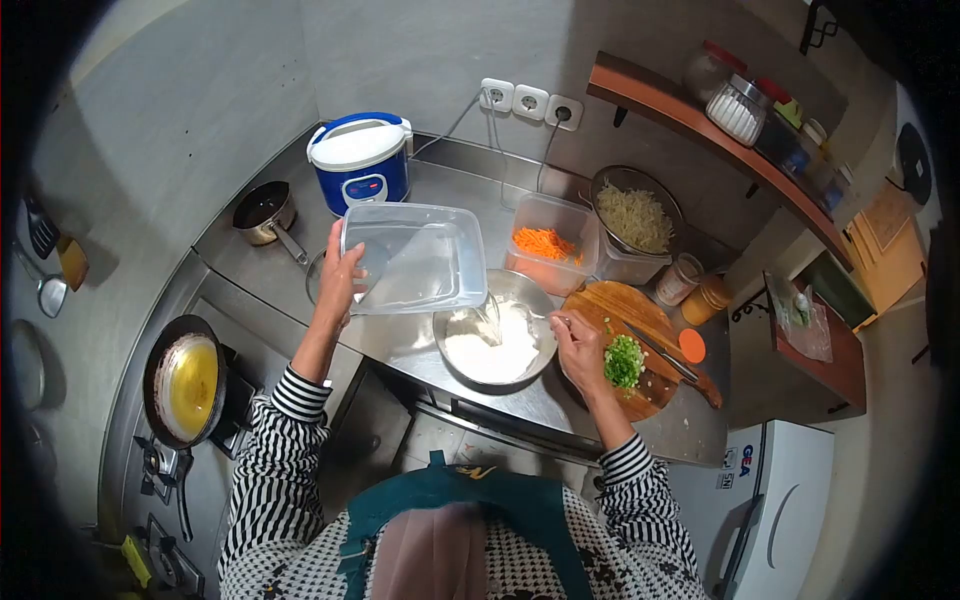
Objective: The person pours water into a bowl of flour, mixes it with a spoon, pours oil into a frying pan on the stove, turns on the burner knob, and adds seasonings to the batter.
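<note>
My left hand (343, 275) grips the left end of a clear plastic container (420, 255). The container is tilted, and a thin stream of liquid runs from its lower right corner into a metal bowl (455, 372). White flour (510, 350) fills much of the bowl. At the bowl's right rim, my right hand (580, 350) is closed around the handle of what looks like a metal spoon, its far end in the flour. Just right of that hand, chopped green onion (624, 362) and a knife (660, 352) lie on a round wooden cutting board (620, 305).
Behind the bowl are a tub of shredded carrot (545, 243) and a strainer of pale shreds (635, 215). A rice cooker (360, 165) and saucepan (265, 212) stand back left. A frying pan with oil (187, 388) sits on the stove. Jars (705, 300) stand right; a shelf (690, 125) overhangs.
</note>
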A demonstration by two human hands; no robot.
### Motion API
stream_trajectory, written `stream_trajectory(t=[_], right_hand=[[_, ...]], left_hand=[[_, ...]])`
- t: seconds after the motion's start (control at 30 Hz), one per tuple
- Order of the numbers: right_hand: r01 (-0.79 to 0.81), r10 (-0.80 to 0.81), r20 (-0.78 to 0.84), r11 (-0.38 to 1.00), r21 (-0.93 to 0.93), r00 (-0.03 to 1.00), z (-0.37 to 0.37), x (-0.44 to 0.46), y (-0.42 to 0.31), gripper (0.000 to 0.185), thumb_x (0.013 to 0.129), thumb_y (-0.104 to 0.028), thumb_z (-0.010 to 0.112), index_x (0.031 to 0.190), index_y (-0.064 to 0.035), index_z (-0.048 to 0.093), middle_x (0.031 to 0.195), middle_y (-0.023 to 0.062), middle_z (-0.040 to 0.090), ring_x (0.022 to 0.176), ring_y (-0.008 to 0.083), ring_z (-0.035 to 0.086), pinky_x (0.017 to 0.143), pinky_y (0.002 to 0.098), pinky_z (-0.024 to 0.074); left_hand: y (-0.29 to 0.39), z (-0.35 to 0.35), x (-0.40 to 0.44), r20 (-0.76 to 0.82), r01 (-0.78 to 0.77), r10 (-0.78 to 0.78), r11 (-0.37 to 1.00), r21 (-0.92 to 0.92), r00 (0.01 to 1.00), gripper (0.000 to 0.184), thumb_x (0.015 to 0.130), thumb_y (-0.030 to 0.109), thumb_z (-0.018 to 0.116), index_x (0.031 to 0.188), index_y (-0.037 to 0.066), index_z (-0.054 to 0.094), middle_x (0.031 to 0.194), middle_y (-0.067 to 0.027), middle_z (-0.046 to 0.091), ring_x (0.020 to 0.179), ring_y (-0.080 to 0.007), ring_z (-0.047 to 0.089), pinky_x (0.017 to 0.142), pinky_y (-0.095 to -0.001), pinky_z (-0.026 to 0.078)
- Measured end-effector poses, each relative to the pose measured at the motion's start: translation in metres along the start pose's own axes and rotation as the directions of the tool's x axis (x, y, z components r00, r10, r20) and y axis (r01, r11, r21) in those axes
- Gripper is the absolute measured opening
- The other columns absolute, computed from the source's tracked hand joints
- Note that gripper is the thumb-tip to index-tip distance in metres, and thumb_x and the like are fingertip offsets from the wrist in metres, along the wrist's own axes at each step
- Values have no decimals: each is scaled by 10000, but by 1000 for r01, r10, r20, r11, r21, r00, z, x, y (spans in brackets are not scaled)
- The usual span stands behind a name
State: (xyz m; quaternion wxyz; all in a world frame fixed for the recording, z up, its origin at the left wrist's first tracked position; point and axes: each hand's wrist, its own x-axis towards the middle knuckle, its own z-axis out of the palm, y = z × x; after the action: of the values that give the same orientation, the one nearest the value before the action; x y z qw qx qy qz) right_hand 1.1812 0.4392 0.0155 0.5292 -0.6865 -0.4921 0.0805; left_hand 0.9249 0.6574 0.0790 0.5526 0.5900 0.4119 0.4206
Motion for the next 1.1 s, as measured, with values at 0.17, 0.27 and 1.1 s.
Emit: stream_trajectory(t=[0.17,0.27,1.1], right_hand=[[20,-25,79,998,62,997,28,-15,3,174,843,-128,527,855,25,607,786,142,611,693,232,598,628,296,455],[-29,5,205,993,115,979,24,-23,-8,183,847,-131,525,856,31,610,782,129,616,676,203,587,614,280,453],[126,-123,268,992,7,955,29,-19,-10,144,837,-101,523,859,10,613,805,134,603,730,239,593,651,308,458]], left_hand=[[-4,1,1,5,-52,52,998,25,999,670,786,335,507,1374,200,216,1137,-78,445,747,-152,425,612,-303,401],[-2,1,1,6,-45,45,999,13,999,679,782,343,514,1374,193,216,1143,-83,443,746,-147,426,606,-299,397],[-20,-7,11,2,90,-91,982,-164,996,683,778,364,529,1369,240,209,951,-50,370,785,-182,430,614,-313,395]])
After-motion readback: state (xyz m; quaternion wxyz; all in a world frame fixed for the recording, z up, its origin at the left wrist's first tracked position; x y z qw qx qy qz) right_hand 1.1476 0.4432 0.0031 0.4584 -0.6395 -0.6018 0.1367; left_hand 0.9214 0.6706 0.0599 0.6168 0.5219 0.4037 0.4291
